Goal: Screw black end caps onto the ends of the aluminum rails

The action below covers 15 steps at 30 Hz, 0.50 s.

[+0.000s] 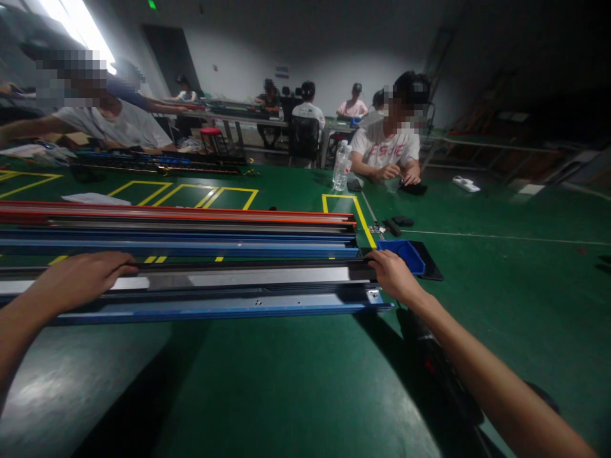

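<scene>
A long black-and-silver metal profile (267,275) runs left to right in front of me. My left hand (93,280) is closed over its left part, fingers curled across the far edge. At its right end, my right hand (394,272) grips it with the fingertips over the top. Along its near side lies a long blue profile (229,310), with small holes in its face and a small metal piece at the right end. Beyond them, a second blue profile (286,247) and a red profile (214,215) lie parallel, with dark ones between.
A blue bin (411,257) sits beyond my right hand, on a dark flat item. Under my right forearm lies a dark tool (443,369), partly hidden. A water bottle (340,168) stands near a seated person (386,143). Yellow tape marks (338,196) cross the green table (267,388).
</scene>
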Available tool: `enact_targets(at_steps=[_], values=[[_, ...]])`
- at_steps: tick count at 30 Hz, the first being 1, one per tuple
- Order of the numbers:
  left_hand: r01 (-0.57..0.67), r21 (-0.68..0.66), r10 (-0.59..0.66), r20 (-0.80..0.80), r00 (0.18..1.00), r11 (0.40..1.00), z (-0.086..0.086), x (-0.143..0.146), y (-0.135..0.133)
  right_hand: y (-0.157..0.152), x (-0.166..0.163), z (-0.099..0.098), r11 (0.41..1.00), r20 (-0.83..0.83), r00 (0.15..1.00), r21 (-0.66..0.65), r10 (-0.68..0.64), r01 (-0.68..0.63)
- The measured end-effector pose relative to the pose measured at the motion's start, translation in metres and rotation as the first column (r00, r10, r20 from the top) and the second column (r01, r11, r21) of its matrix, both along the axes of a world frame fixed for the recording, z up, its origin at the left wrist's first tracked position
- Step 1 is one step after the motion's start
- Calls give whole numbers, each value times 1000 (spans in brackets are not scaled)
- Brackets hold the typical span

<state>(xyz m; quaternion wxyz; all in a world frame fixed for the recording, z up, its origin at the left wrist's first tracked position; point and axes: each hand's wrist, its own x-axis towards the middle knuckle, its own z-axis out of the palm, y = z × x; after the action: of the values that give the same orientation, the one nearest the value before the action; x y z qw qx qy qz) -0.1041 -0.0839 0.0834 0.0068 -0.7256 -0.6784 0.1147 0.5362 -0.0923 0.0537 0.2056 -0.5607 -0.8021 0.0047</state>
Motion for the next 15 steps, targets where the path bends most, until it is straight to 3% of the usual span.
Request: enact_targets(at_steps=[5,15], values=[[-48,-4,48,1,999,999,1,-5,-8,-8,-2,1,1000,-1,1000,9,-9,9],[31,94,-35,41,999,995,-21,-38,-14,-22,-4,0,1000,0,1000,1,-1,1]])
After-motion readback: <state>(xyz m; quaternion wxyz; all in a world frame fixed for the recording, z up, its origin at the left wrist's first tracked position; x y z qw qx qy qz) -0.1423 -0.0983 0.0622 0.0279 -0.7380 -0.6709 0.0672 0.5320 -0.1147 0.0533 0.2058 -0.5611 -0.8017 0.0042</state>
